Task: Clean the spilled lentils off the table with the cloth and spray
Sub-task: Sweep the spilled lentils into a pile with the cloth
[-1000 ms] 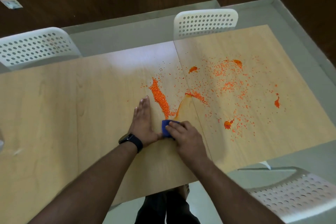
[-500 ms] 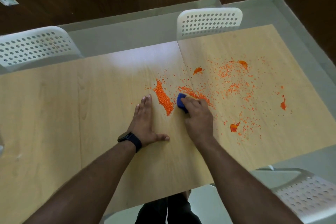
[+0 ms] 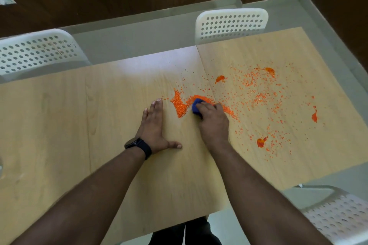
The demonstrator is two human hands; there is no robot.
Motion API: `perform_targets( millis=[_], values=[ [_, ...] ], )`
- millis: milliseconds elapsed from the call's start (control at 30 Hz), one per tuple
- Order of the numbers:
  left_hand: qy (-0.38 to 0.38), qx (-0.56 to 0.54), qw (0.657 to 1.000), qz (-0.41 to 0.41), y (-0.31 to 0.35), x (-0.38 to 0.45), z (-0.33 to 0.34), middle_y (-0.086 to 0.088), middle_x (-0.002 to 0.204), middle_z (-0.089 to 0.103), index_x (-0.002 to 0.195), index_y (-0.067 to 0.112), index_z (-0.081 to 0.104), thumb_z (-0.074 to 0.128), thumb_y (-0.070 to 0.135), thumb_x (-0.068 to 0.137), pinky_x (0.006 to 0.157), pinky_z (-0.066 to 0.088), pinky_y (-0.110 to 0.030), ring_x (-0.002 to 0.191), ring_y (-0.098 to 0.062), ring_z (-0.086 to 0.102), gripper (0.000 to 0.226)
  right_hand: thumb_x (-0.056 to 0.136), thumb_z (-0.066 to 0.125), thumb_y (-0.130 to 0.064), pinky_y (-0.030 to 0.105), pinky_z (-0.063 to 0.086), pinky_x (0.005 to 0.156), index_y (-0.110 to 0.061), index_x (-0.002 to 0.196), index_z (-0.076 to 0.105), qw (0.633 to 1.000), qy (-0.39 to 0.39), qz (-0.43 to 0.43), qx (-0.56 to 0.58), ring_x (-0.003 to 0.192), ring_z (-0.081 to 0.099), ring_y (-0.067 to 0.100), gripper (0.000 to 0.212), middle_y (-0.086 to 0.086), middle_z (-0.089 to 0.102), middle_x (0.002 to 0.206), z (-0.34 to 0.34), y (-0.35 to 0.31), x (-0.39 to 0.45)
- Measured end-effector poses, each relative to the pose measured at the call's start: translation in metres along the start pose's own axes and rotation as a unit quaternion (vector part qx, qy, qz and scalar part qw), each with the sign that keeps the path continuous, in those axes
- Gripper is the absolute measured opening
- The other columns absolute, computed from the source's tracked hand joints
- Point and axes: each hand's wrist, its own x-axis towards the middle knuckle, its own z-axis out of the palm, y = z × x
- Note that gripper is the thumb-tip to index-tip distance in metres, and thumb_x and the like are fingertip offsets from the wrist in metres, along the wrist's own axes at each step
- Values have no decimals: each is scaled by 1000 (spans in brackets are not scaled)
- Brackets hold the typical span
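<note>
Right hand (image 3: 214, 120) grips the blue cloth (image 3: 196, 105) against orange lentils (image 3: 180, 105) at twelve o'clock; left hand (image 3: 153, 127) lies flat, released, on the desk (image 3: 59, 125).

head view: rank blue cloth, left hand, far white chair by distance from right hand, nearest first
1. Blue cloth, gripped under the right hand.
2. Left hand, flat on the table beside it.
3. White chair, beyond the table's far edge.
</note>
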Motion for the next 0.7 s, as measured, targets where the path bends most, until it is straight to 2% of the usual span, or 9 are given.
perform_targets(
  millis=[67,133,233,300,400,500,700],
  values=[
    [1,-2,1000,-2,-3,-2,-2,1,172,-20,161,18,-25,79,88,49,128,-10,-38,159,-17,-16,169,91,58,-1,38,49,91,-23,141,65,999,11,29,30,118,51,23,55,-6,64,143,-5,-1,4],
    [8,1,1000,-5,-6,-3,-3,1,172,-21,160,18,-26,79,88,50,128,-10,-38,158,-18,-18,168,87,61,2,39,51,91,-21,142,64,999,25,23,42,118,52,24,60,-5,64,143,-10,-9,-5],
    [25,-5,1000,-11,-17,-3,-12,0,173,-18,161,16,-24,79,88,49,128,-10,-39,159,-18,-17,168,78,69,1,37,54,79,-18,136,69,997,33,-40,59,108,58,25,61,-2,69,137,-4,-32,-32],
    [31,-12,999,-13,-24,-2,-16,-2,173,-16,162,17,-21,80,87,49,129,-8,-41,159,-19,-16,167,78,76,-7,35,55,72,-18,130,72,993,11,-106,45,100,60,26,54,-1,72,131,9,-46,-51],
    [37,-16,999,-18,-32,5,-22,-2,174,-12,162,19,-20,85,80,50,130,-5,-43,160,-20,-14,165,81,80,-25,36,56,69,-19,120,76,985,-22,-169,7,97,61,27,40,-1,74,124,28,-57,-53],
    [29,-5,999,-21,-36,9,-25,-2,173,-14,162,16,-21,80,88,46,130,-5,-45,159,-19,-14,169,82,80,-22,36,54,71,-22,122,74,991,-26,-132,-11,100,60,27,40,-2,73,126,30,-57,-30],
    [16,-35,999,-21,-44,9,-24,-1,174,-13,162,17,-21,82,87,43,129,-8,-41,159,-17,-14,172,94,56,-5,38,49,89,-23,141,64,999,-15,31,-7,117,50,25,51,-6,63,144,14,-42,17]
  ],
)
